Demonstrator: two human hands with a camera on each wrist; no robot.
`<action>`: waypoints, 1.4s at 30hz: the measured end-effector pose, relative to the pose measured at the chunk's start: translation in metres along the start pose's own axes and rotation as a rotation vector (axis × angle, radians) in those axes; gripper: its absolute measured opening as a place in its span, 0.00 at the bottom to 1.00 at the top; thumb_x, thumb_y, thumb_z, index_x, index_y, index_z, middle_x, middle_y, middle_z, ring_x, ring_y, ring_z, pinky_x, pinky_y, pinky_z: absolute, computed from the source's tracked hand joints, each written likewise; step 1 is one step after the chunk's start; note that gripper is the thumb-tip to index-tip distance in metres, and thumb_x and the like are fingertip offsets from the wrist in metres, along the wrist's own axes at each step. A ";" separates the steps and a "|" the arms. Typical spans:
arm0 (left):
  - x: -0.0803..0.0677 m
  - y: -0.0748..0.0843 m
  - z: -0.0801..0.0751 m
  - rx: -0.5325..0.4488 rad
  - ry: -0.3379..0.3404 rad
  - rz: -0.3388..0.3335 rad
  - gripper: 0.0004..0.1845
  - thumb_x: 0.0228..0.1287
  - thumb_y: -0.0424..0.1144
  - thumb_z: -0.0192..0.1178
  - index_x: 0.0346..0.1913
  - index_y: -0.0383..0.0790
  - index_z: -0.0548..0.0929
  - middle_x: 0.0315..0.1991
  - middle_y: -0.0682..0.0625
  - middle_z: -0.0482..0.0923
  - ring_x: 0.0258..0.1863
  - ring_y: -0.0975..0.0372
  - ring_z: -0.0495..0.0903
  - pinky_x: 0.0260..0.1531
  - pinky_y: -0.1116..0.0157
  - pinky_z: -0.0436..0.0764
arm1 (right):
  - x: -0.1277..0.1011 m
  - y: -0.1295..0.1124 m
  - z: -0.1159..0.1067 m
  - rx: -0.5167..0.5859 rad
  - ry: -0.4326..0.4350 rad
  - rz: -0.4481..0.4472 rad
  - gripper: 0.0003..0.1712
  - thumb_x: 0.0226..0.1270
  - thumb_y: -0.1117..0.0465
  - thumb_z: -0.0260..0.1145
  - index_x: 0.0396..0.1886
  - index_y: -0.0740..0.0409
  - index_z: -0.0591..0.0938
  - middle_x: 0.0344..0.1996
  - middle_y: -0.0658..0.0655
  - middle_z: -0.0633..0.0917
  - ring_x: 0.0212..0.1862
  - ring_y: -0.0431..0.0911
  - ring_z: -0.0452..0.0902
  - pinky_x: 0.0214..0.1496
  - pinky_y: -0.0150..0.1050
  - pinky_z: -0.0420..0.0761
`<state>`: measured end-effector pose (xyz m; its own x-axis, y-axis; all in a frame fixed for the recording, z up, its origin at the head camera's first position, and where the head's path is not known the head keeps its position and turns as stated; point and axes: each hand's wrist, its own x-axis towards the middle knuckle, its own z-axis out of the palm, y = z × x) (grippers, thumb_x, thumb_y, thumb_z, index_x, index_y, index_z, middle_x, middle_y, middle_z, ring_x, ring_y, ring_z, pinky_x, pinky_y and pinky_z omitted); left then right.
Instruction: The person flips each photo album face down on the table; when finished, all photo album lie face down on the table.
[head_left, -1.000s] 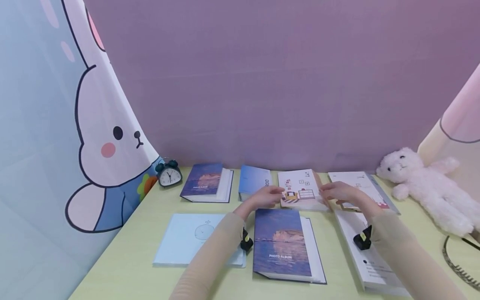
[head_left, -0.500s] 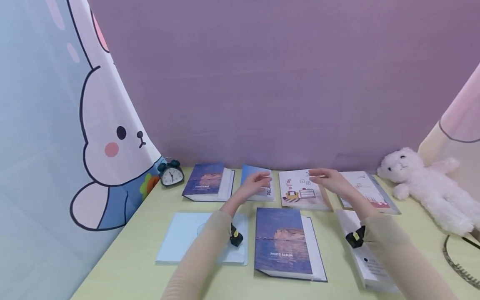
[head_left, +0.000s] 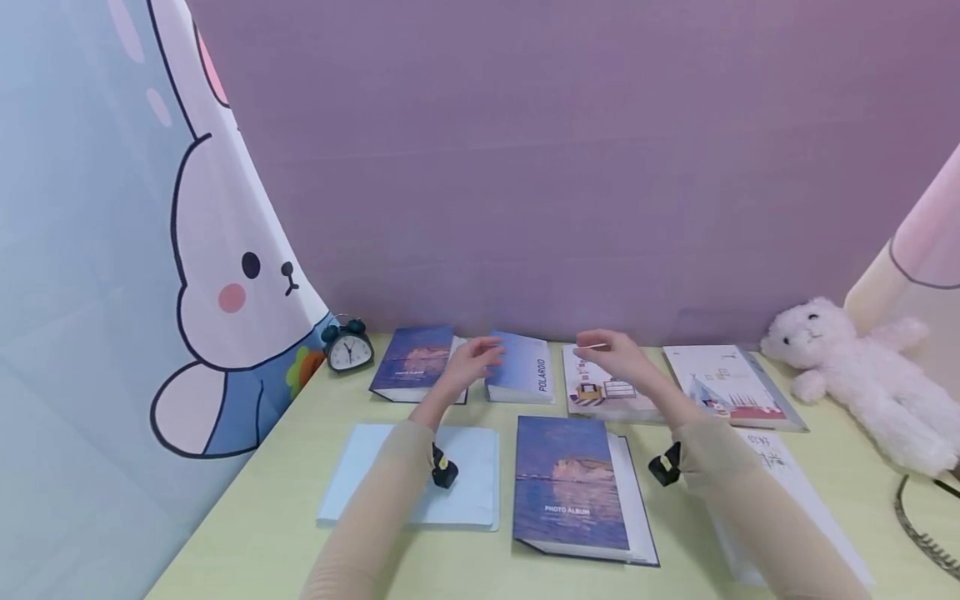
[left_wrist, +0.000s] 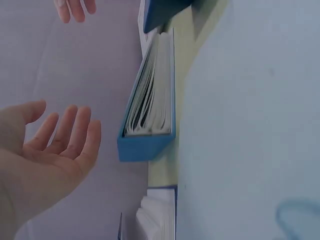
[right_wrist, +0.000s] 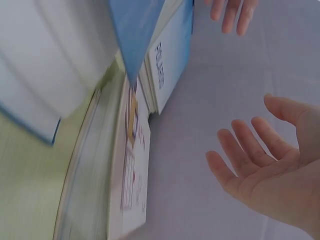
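My left hand (head_left: 474, 360) and right hand (head_left: 617, 354) hover released on either side of the blue album (head_left: 519, 377), not yet grasped.

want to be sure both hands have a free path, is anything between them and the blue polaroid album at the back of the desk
Nothing visible stands in the way. The left hand hovers open at the blue Polaroid album's left edge, and the right hand hovers open to its right, above the illustrated album. Only open air separates either hand from the blue album.
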<state>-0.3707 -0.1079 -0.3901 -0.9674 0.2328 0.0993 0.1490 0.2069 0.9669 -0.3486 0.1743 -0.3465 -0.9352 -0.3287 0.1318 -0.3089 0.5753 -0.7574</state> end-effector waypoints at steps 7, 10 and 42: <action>-0.002 -0.007 -0.017 0.048 0.037 -0.014 0.24 0.70 0.41 0.52 0.65 0.35 0.68 0.59 0.38 0.73 0.56 0.47 0.75 0.56 0.49 0.75 | 0.012 -0.013 0.020 0.023 -0.018 -0.070 0.27 0.70 0.55 0.58 0.63 0.65 0.70 0.59 0.67 0.74 0.61 0.61 0.70 0.59 0.54 0.74; -0.003 -0.011 -0.022 0.052 0.049 -0.016 0.24 0.70 0.41 0.52 0.65 0.34 0.68 0.60 0.36 0.72 0.57 0.45 0.73 0.57 0.48 0.74 | 0.019 -0.015 0.029 0.027 -0.021 -0.079 0.27 0.69 0.55 0.59 0.63 0.65 0.70 0.58 0.66 0.75 0.60 0.60 0.71 0.60 0.54 0.73; -0.013 -0.027 -0.036 0.211 -0.291 -0.218 0.27 0.74 0.46 0.44 0.68 0.33 0.64 0.64 0.37 0.68 0.61 0.48 0.71 0.58 0.55 0.75 | 0.044 -0.020 0.095 -0.144 -0.285 -0.060 0.34 0.67 0.49 0.59 0.67 0.64 0.66 0.64 0.65 0.71 0.64 0.60 0.67 0.65 0.52 0.69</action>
<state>-0.3698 -0.1510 -0.4088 -0.8872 0.4148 -0.2020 0.0156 0.4645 0.8855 -0.3664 0.0767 -0.3863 -0.8349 -0.5498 -0.0262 -0.4024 0.6421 -0.6525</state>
